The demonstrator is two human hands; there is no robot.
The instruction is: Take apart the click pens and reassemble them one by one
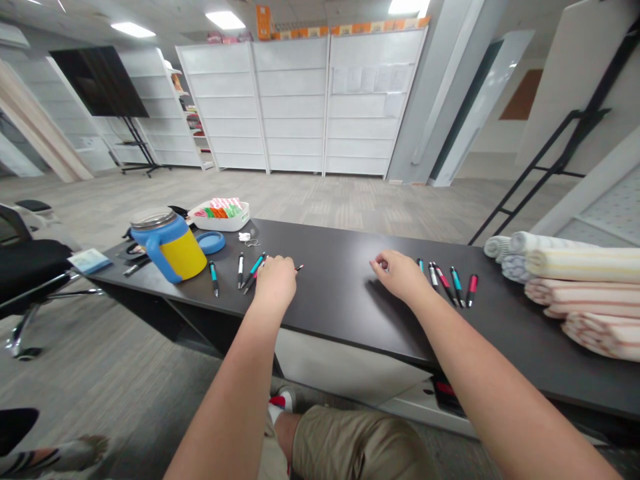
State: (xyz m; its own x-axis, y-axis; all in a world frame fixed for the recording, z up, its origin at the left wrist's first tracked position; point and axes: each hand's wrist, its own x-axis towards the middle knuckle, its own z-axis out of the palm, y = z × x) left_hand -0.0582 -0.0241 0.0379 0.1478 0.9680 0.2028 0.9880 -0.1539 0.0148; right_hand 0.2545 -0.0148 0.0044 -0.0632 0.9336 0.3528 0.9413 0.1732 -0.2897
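My left hand [276, 280] lies knuckles-up on the dark table [340, 300], fingers curled over a pen [299, 268] whose tip sticks out to its right. Just left of it lie several loose pens [241, 270] with teal, black and red barrels. My right hand [400, 273] rests on the table with fingers bent in a pinch; what they hold, if anything, is hidden. Close to its right, a row of pens [450, 280] lies side by side.
A blue and yellow jug [173, 248] with a lid stands at the table's left end, with a blue dish [210, 241] and a white tray [223, 217] of coloured items behind. Rolled striped towels [580, 287] are stacked at right. An office chair [30, 267] stands left.
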